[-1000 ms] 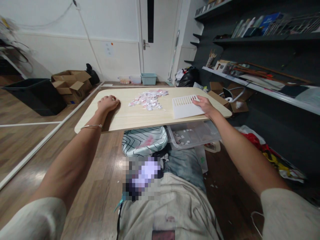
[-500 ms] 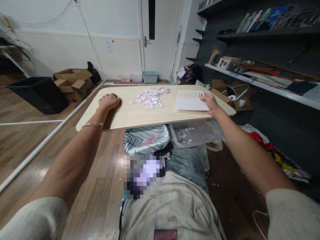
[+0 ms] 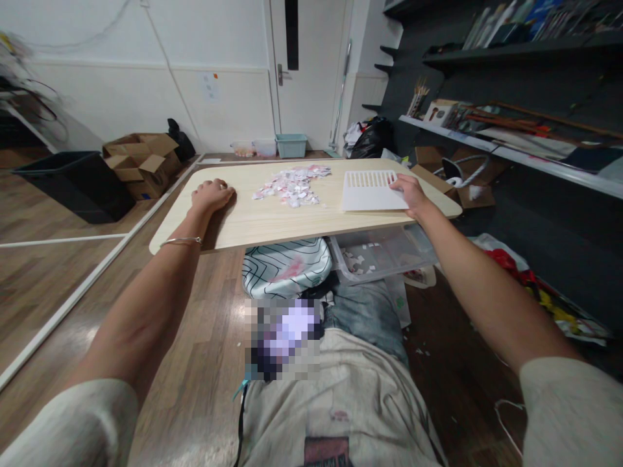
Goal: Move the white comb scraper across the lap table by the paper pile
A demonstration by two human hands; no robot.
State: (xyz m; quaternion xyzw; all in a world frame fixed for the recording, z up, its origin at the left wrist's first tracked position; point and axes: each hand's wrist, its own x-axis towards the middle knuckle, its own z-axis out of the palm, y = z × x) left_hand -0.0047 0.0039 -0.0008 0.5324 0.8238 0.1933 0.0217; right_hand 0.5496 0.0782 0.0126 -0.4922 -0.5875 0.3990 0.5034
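Observation:
My right hand (image 3: 409, 191) grips the right edge of a white board with a row of slots (image 3: 372, 198). The thumb lies over the board's face. The board is on the right part of a light wooden table (image 3: 243, 227); whether its whole underside touches the tabletop I cannot tell. Left of it lies a loose heap of small white and pinkish paper pieces (image 3: 294, 185). My left hand (image 3: 211, 196) rests on the table's left side, apart from the heap, with loosely bent fingers and nothing visible in them. A bangle (image 3: 182, 240) circles that wrist.
Below the table's near edge are a patterned fabric basket (image 3: 287, 266) and a clear plastic bin (image 3: 389, 259) with paper bits. A phone (image 3: 289, 337), partly blurred out, lies by my lap. A black bin (image 3: 73, 188) and cardboard boxes (image 3: 141, 162) stand left; shelves (image 3: 525, 149) line the right.
The camera view has shifted slightly. Both hands stay in nearly the same places, the right one still on the slotted board. The paper heap looks unchanged.

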